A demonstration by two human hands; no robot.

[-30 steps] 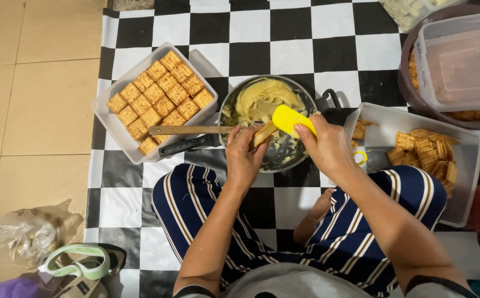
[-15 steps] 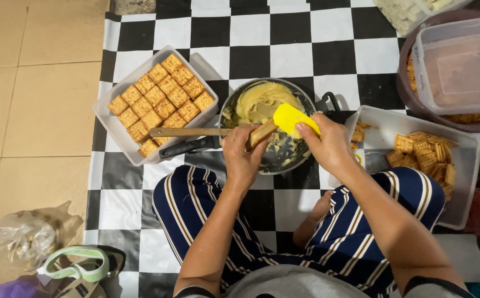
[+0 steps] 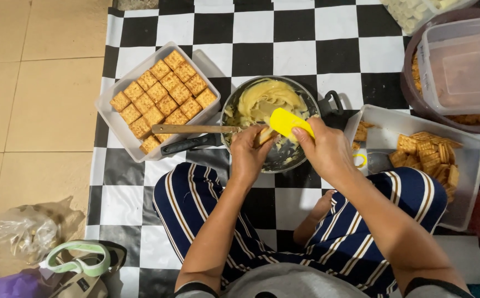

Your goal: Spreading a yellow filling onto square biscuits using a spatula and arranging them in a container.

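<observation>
A dark pan with pale yellow cream stands on the checkered mat in front of my crossed legs. My left hand holds a square cracker over the pan's near rim. My right hand grips a yellow spatula whose blade lies against the cracker. A wooden-handled tool rests across the pan's left rim, pointing left.
A clear tray of neatly laid crackers sits to the left of the pan. Right of it is a tray with loose crackers. Clear lidded boxes stand at the far right. A plastic bag and a green strap lie on the tiled floor.
The spatula blade has shifted slightly down and left onto the cracker; both hands stay over the pan's near rim.
</observation>
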